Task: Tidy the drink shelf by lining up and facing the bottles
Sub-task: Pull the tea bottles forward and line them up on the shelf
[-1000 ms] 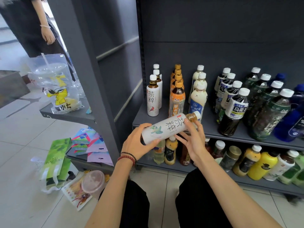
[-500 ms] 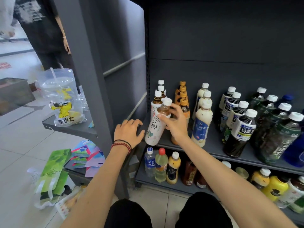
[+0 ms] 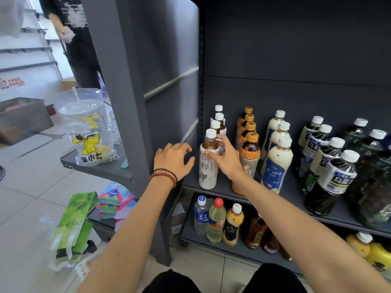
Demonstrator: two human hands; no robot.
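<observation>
White tea bottle [image 3: 208, 168], gripped by fingers of right hand [image 3: 225, 160]; label to be squared forward before release. Left hand [image 3: 173, 159] spread open beside them.

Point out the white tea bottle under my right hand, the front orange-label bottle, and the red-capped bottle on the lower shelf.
white tea bottle [image 3: 208, 178]: head view, on its white label.
front orange-label bottle [image 3: 252, 159]: head view, on its orange label.
red-capped bottle [image 3: 215, 214]: head view, on its pale upper body.
</observation>
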